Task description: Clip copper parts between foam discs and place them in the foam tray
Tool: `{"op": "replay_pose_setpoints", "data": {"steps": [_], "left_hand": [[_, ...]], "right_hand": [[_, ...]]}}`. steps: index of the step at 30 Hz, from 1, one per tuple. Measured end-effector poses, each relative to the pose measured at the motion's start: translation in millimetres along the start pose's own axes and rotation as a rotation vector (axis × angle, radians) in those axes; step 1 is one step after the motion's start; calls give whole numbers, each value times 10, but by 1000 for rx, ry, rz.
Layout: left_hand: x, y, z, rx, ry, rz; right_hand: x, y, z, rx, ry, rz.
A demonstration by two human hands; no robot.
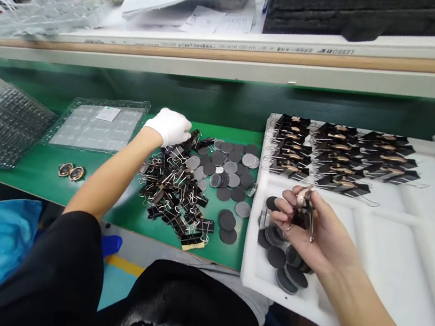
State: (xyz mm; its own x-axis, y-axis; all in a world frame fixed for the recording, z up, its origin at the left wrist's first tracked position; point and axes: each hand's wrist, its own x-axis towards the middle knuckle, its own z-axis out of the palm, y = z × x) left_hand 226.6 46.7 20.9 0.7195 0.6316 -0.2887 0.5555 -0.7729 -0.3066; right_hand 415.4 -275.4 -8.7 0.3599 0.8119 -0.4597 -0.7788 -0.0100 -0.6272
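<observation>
My left hand (169, 127), in a white glove, is at the far edge of a heap of black binder clips (173, 189). Its fingers are bent closed, with dark clips right beside them; the fingertips are hidden. My bare right hand (323, 234) grips a small gold-coloured piece with a black binder clip (304, 213) on it, the clip's wire handles pointing down. This hand is above the near left compartment of a white tray (249, 267), where dark round discs (276, 257) lie. More grey and black discs (231, 180) are spread beside the heap.
Three columns of clipped pieces (337, 158) stand in the tray's far compartments. Two gold-rimmed pieces (71, 171) lie left on the green bench (113, 213). Beyond them are a clear plastic tray (97, 124) and stacked clear trays (0, 124). A shelf edge (233, 52) crosses above the bench.
</observation>
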Motion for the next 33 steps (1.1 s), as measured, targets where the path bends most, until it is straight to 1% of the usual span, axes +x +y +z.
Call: {"op": "replay_pose_setpoints", "data": {"steps": [1, 3, 5, 7, 9, 11, 13, 15, 19, 22, 24, 26, 28, 29, 31, 33], "left_hand": [[-12, 2, -12, 42, 20, 16], [-76, 12, -34, 115, 103, 33], [-190, 55, -69, 160, 226, 24], [-332, 153, -122, 149, 336, 34], [-464, 301, -180, 116, 407, 63], [-554, 451, -223, 108, 445, 78], [-594, 539, -244, 127, 484, 63], [-596, 529, -247, 120, 540, 37], [-553, 323, -210, -8, 675, -24], [-517, 241, -137, -123, 687, -42], [-518, 307, -81, -271, 685, 0], [-568, 482, -43, -491, 692, 89], [-665, 735, -34, -691, 671, 210], [-724, 870, -40, -754, 645, 271], [-837, 1107, -62, -813, 594, 375], [-915, 1255, -82, -817, 565, 415]], "right_hand": [[-12, -14, -10, -14, -23, 1], [-35, -32, -36, -54, -84, 10], [-50, -27, -65, -116, -135, 21], [-53, 4, -94, -226, -165, 10], [-44, 53, -117, -380, -207, -76], [-31, 102, -132, -540, -285, -228], [-18, 137, -141, -659, -367, -348], [-9, 153, -145, -722, -410, -371], [4, 151, -148, -750, -410, -330], [11, 146, -144, -760, -409, -343], [7, 143, -136, -786, -402, -380], [-6, 139, -127, -833, -399, -419], [-21, 135, -121, -867, -414, -437], [-26, 134, -122, -871, -429, -439], [-28, 130, -129, -863, -469, -441], [-25, 122, -139, -860, -505, -437]]}}
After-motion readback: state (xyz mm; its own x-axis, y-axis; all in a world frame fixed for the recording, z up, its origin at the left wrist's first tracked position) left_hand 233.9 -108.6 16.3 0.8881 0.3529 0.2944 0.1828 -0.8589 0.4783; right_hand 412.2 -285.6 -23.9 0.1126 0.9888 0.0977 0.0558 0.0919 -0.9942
